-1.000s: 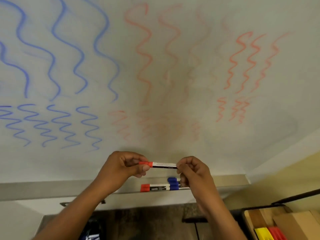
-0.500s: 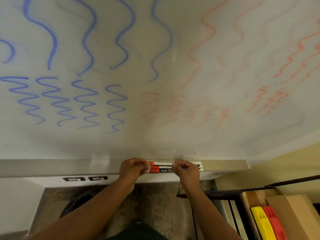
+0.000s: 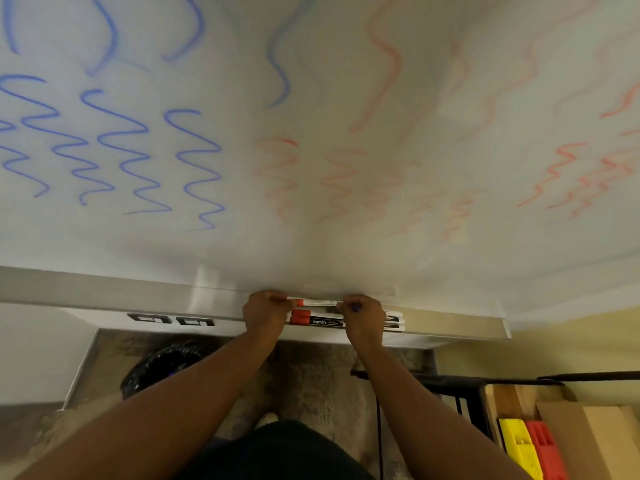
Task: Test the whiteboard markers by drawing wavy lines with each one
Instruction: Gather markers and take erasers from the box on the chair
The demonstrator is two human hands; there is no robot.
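Your whiteboard point(image 3: 311, 237) fills the view, its blue and red waves cut off above. Along its marker tray point(image 3: 104, 289), your left hand point(image 3: 265, 311) and right hand point(image 3: 363, 315) pinch the ends of a red-capped marker point(image 3: 317, 302); two markers point(image 3: 317, 318) lie just below, partly hidden.

On the tray point(image 3: 104, 289) along the foot of the whiteboard point(image 3: 311, 220), two markers point(image 3: 318, 318) lie side by side, a third marker point(image 3: 317, 301) just behind them spans between the left hand point(image 3: 265, 311) and right hand point(image 3: 363, 317), and boxes point(image 3: 588, 441) sit low to the right.
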